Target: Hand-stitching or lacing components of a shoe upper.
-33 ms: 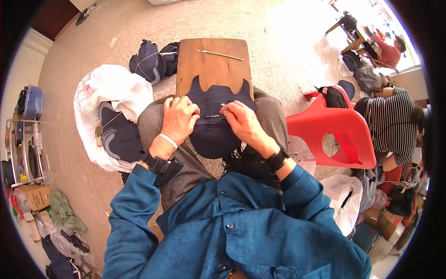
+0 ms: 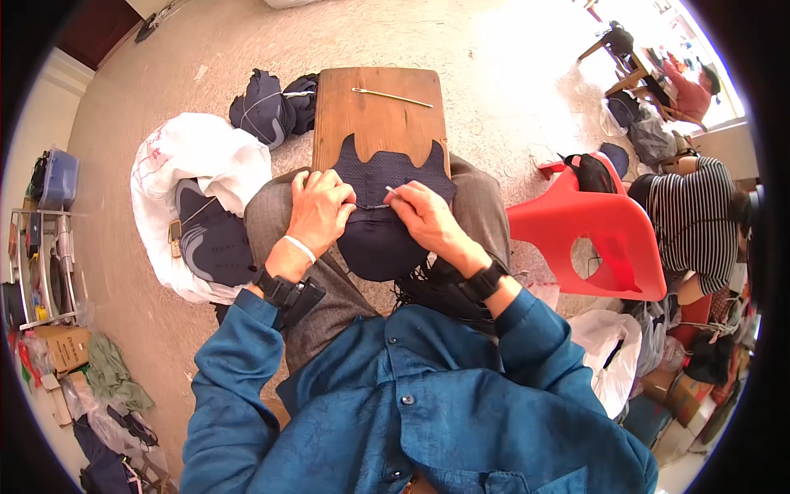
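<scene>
A dark navy knit fabric piece lies over the near end of a wooden bench and between my knees. Two pointed tips stick up from its far edge, and its near part is rounded. My left hand is closed on the fabric's left side, thumb and fingers pinched at a cross seam. At the right of that seam, my right hand pinches a thin pale needle-like tool; most of it is hidden by the fingers. A short light line runs along the seam between both hands. Farther up the bench lies a long metal needle.
On my left, a white sack holds dark knit pieces and a small phone. Bundled dark pieces sit beside the bench. A red plastic chair stands at right, near a person in stripes. Another person sits farther off.
My right hand has shifted slightly left, and more of the pale tool's tip shows. The left hand stays in place on the fabric.
</scene>
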{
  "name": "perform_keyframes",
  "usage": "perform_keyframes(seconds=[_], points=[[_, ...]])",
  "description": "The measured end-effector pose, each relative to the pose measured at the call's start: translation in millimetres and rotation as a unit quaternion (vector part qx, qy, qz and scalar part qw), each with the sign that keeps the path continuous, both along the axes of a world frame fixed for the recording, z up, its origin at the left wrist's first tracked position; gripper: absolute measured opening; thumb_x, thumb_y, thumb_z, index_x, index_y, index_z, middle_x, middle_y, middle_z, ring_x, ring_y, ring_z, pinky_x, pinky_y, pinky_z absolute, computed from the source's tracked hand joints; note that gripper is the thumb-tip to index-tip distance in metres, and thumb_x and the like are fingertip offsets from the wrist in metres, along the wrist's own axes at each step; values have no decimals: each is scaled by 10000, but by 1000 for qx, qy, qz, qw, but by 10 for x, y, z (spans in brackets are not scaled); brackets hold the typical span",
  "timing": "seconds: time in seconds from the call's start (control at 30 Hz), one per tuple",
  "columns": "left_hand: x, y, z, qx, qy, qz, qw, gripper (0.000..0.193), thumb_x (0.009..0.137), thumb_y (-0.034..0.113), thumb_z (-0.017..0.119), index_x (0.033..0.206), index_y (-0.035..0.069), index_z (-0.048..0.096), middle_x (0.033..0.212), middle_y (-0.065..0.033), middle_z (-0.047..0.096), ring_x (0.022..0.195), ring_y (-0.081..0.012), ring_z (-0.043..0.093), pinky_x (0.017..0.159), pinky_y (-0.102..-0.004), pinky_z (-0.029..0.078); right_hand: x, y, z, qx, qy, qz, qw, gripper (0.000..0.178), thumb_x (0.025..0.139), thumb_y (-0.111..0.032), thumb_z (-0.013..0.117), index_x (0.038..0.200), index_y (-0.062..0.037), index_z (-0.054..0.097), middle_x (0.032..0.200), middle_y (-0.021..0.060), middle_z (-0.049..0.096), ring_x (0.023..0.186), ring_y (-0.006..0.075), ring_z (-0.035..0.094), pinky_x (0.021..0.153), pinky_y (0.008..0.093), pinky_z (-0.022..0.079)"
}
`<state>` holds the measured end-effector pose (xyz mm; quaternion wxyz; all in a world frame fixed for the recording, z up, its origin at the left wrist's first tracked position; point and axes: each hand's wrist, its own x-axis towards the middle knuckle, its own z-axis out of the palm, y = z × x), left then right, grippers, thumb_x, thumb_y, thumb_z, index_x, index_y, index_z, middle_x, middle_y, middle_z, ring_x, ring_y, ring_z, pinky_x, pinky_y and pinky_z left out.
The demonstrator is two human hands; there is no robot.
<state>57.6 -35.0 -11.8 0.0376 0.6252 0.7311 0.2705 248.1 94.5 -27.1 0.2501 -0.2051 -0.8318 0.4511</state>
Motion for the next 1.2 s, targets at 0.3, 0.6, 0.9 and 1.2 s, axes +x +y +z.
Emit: perform_keyframes(seconds=[0.3,0.6,0.9,1.2], points=[[85,101,-31,-93,-58,11,994,83,769,124,759,803,111,684,825,-28,623,927,-233,599,974,-441,349,-75,-84,-12,24,-73,-5,997,140,872,-84,676,1008,-55,694,896,128,607,863,335,644,763,419,523],[127,-106,-150,30,-121,33,992,106,765,51,736,857,91,699,890,-67,621,944,-288,585,884,-415,436,-226,-7,109,158,-98,62,981,220,825,-92,738,1003,-64,611,936,130,579,897,371,628,765,443,525],[136,-29,-183,-19,-162,54,985,97,736,107,797,786,104,714,885,-34,631,964,-247,588,996,-473,370,-224,149,-10,224,-108,138,959,175,864,-114,681,991,-50,579,927,152,597,919,370,624,760,467,522],[86,-41,-238,18,-159,27,987,173,743,47,787,890,67,697,972,-100,602,953,-287,584,888,-405,459,-285,81,49,244,-155,155,945,182,852,-116,682,990,-44,587,947,156,606,914,370,630,763,468,532]])
